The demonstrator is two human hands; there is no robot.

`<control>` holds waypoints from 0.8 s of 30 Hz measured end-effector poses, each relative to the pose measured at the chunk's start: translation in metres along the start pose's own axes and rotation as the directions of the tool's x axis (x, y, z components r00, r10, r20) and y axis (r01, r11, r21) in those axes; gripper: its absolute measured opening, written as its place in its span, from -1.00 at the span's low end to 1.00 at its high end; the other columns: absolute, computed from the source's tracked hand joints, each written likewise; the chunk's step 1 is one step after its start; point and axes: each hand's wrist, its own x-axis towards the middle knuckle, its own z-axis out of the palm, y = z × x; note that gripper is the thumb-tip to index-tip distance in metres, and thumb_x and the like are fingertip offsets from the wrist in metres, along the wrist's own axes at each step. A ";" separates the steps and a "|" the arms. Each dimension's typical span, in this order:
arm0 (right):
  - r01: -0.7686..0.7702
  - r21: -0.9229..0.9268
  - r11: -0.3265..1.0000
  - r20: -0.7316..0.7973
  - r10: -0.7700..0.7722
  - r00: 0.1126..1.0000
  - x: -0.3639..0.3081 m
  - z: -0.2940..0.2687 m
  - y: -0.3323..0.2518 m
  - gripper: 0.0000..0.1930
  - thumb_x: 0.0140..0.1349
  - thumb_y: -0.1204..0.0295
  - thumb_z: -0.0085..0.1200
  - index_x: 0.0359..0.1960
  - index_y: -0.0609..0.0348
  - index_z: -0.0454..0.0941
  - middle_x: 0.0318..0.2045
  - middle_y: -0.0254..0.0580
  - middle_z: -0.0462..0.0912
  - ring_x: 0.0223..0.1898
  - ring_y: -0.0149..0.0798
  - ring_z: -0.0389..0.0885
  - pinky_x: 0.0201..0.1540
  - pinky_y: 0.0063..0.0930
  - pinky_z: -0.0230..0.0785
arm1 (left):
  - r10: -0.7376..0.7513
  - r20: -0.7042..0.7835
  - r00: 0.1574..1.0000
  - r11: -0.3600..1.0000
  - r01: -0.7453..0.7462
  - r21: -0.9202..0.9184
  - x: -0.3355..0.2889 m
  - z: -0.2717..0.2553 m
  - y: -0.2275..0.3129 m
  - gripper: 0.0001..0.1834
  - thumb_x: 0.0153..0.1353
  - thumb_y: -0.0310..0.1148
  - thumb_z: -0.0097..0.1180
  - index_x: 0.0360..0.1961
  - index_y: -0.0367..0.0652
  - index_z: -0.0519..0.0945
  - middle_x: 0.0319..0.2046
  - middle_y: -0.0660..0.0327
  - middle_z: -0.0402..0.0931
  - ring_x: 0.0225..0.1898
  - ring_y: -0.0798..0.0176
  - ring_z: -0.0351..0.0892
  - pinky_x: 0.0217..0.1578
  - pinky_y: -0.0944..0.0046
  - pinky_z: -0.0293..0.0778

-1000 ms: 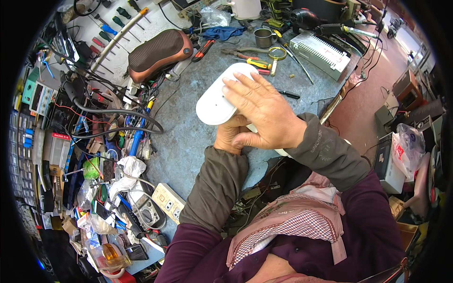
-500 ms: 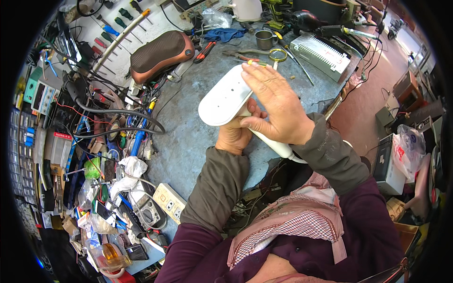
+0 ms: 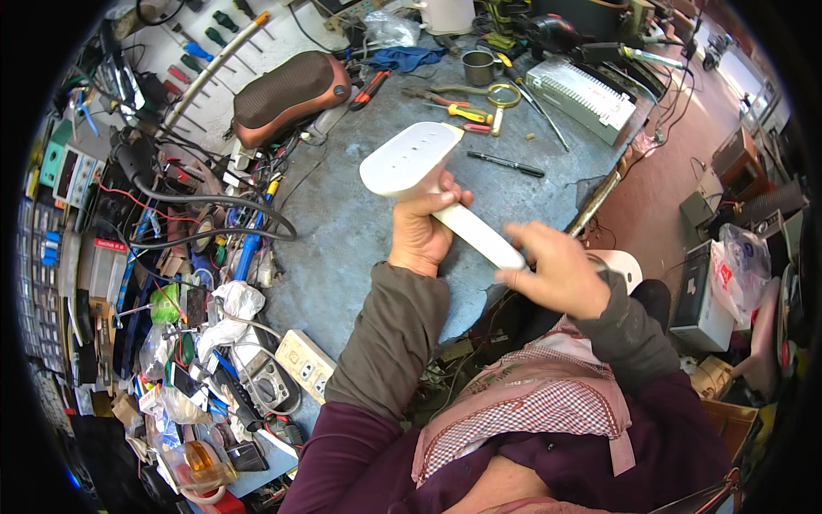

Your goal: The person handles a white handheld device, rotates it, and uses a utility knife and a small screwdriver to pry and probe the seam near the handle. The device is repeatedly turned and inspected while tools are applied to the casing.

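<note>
A white handheld garment steamer [image 3: 479, 233] is tilted over the bench, its flat oval head with small holes toward the upper left. My left hand [image 3: 421, 231] is closed around its neck, just below the head. By the lower end of the handle is my right hand [image 3: 561, 272], fingers and thumb apart and slightly blurred; whether the thumb touches the handle I cannot tell. Beyond the steamer lie a black pen [image 3: 505, 164], a magnifying glass [image 3: 503, 96] and a yellow-handled screwdriver [image 3: 469, 112].
A brown massage pillow [image 3: 287, 98] sits at the far left of the workbench [image 3: 342, 188]. Tools, cables and a multimeter [image 3: 272, 384] crowd the left side near a power strip [image 3: 306, 364]. A metal cup [image 3: 479, 68] and a white-topped box [image 3: 582, 98] stand at the back.
My right hand has left the steamer's head and moved down and right to the handle's end. The head has tipped, and the pen is uncovered. My left hand keeps its hold.
</note>
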 end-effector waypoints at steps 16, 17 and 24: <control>-0.125 0.170 0.977 -0.052 0.135 0.989 -0.016 -0.045 0.007 -0.67 0.36 0.34 0.25 0.06 0.25 0.60 -0.28 0.13 0.70 -0.23 0.18 0.73 -0.16 -0.06 0.55 | -0.018 0.263 0.965 0.966 -0.050 0.252 -0.026 0.047 -0.034 -0.06 0.36 -0.53 0.26 0.67 -0.20 0.04 0.54 -0.14 0.34 0.46 -0.08 0.50 0.46 -0.22 0.43; -0.171 0.257 0.951 0.000 0.177 0.984 -0.018 -0.043 0.009 -0.68 0.35 0.35 0.26 0.05 0.26 0.60 -0.31 0.08 0.69 -0.26 0.10 0.73 -0.18 -0.09 0.54 | -0.034 0.290 0.956 0.959 -0.050 0.277 -0.028 0.050 -0.035 -0.02 0.34 -0.54 0.27 0.68 -0.18 0.02 0.53 -0.15 0.34 0.44 -0.09 0.52 0.44 -0.22 0.45; -0.308 0.730 0.611 0.002 0.449 0.894 -0.049 -0.080 0.019 -0.72 0.27 0.49 0.31 -0.02 0.29 0.63 -0.34 -0.31 0.69 -0.55 -0.53 0.56 -0.52 -0.56 0.39 | -0.116 0.233 0.966 0.855 -0.023 0.518 -0.016 0.023 -0.032 -0.30 0.32 -0.56 0.14 0.51 -0.40 0.38 0.13 -0.12 0.71 0.11 -0.04 0.79 0.20 -0.05 0.71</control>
